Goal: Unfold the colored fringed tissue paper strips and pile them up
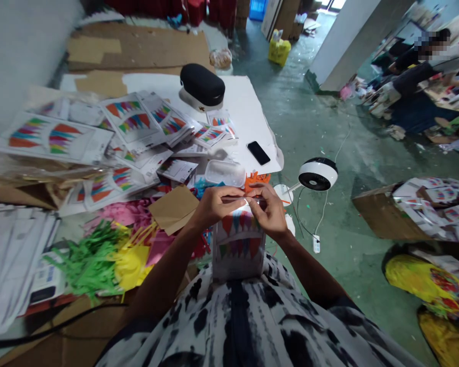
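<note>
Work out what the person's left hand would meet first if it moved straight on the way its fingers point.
The left hand would most likely meet the right hand first: it lies directly ahead, near the upper end of the printed packet. Whether the two already touch is unclear.

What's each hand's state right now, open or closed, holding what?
Left hand: closed, pinching the top of a rectangular white packet printed with multicoloured pennants.
Right hand: closed, pinching the same packet's top.

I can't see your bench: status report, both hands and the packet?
Left hand, right hand: pinching top of printed packet. Orange strips just beyond right hand.
</note>
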`<state>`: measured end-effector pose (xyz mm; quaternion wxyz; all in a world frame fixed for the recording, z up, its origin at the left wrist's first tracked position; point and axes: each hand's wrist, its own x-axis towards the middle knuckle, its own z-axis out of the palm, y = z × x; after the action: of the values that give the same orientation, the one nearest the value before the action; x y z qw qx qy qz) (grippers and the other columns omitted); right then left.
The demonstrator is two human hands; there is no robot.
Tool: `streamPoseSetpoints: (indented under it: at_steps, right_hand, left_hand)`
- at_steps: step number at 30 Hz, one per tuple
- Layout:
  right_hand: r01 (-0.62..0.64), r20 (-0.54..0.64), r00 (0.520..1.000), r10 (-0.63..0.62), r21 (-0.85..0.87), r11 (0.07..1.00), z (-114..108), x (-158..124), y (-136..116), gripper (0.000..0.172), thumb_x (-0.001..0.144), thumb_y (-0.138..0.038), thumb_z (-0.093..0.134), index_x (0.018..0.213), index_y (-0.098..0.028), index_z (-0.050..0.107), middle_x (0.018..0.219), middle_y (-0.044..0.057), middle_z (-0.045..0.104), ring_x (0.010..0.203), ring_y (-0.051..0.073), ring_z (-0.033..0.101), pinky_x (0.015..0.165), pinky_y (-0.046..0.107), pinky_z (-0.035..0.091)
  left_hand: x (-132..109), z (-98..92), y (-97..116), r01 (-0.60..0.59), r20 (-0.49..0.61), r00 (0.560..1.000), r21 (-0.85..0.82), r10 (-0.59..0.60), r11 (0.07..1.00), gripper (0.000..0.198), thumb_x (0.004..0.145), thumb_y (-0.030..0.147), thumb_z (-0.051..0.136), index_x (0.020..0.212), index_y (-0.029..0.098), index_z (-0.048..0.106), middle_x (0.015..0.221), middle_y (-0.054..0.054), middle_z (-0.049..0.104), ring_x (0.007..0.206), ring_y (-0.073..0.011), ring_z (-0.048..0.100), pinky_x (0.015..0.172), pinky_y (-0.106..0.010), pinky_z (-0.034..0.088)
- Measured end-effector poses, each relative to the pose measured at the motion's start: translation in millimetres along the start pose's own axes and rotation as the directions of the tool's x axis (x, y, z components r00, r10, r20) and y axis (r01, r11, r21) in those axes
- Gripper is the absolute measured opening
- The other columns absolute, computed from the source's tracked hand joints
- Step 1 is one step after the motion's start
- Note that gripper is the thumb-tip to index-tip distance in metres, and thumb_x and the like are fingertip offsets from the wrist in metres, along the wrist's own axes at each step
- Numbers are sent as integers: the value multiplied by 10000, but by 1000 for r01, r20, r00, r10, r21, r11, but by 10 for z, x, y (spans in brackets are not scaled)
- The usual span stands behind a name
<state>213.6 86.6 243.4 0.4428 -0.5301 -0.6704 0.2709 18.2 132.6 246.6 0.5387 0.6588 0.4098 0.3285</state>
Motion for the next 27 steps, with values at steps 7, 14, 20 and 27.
streamPoseSetpoints:
  at_steps: [7, 14, 20, 27]
  right_hand:
    - [14, -65, 998, -12, 40, 999, 17, -21, 64, 297, 953, -432, 704, 1224, -317, 664, 1416, 94, 602, 1265, 304, 615, 1028, 523, 560]
    - [97, 117, 989, -90, -51, 994, -84, 4, 182, 181, 1001, -377, 644, 1066, -330, 806, 1152, 59, 752, 1099, 260, 705, 977, 453, 562]
    - [-18, 472, 881, -12, 59, 998, -233, 352, 225, 230, 962, -450, 702, 1123, -313, 793, 1065, 32, 796, 937, 218, 735, 807, 349, 578]
    - [-421, 208, 906, 368, 375, 826, -55, 1128, 1026, 351, 695, -455, 904, 880, -183, 780, 751, 2, 739, 663, 143, 663, 619, 257, 544]
  left_hand:
    - [-37, -58, 21, -29, 32, 999, -4, 29, 1000, 302, 876, 436, 718, 1039, 184, 683, 997, -53, 785, 932, -200, 742, 860, -275, 578]
    - [-61, -116, -42, -35, -2, 999, 102, 36, 994, 205, 882, 379, 709, 913, 197, 799, 917, -32, 796, 865, -186, 731, 805, -249, 546]
    - [-100, -165, -155, -14, -67, 998, -52, 11, 999, 270, 888, 437, 731, 943, 188, 822, 964, -71, 812, 922, -217, 752, 844, -289, 576]
    - [-441, -474, -702, 122, -579, 791, -167, -197, 978, 615, 838, 587, 757, 1305, 191, 703, 1295, -130, 728, 1143, -249, 701, 869, -329, 609]
